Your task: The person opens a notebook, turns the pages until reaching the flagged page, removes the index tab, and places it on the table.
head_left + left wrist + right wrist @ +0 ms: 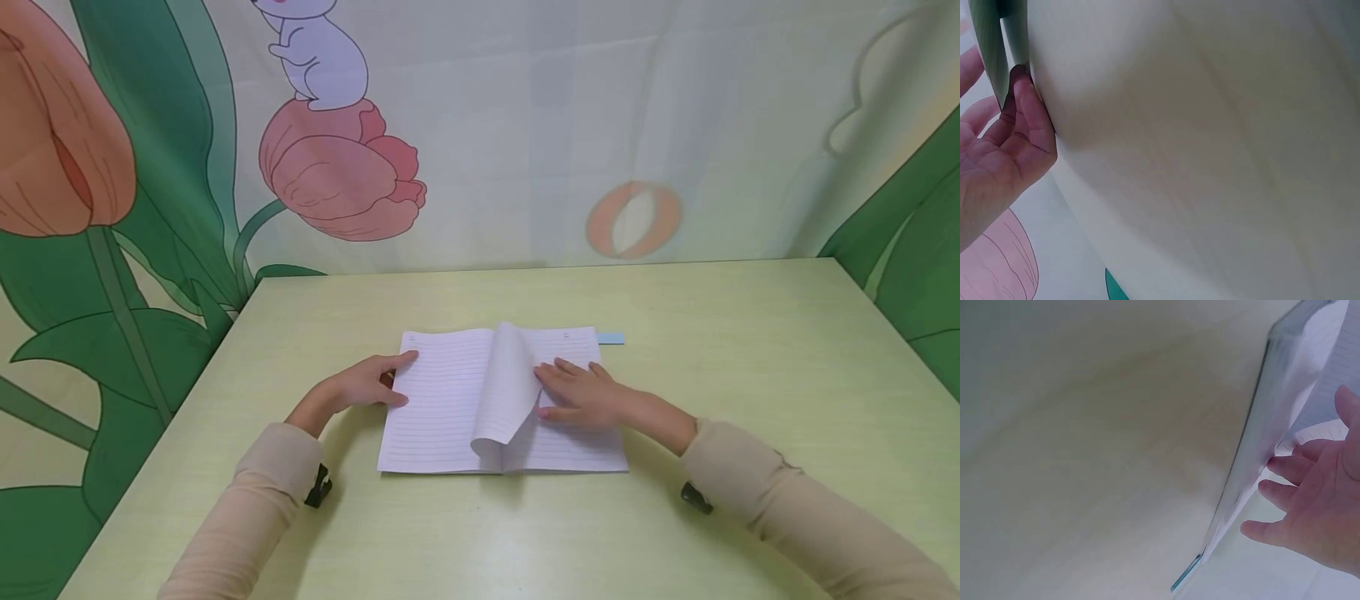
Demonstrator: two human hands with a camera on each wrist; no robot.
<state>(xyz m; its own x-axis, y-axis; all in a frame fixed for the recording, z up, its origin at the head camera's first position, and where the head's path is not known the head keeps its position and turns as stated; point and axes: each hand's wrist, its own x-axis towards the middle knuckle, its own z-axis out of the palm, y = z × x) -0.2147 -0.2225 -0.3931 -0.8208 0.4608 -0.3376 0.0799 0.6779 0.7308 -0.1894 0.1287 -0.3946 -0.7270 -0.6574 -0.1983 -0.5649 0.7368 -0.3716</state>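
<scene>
While beige sleeves (251, 508) reach over the counter (480, 533) from the near side of the open notebook (442, 400), it lies between the hands. At its left edge the left hand (363, 383) grips it, thumb on the page; over its right page the right hand (588, 396) spreads nearly straight fingers beside the curled leaf (504, 387) rising at its middle. Only the left wrist view shows fingers bent at its greenish underside (988, 50). A blue tab (611, 338) juts near its far right corner; its long axis runs left to right, its spine pointing toward the patterned curtain (525, 150) beyond.
</scene>
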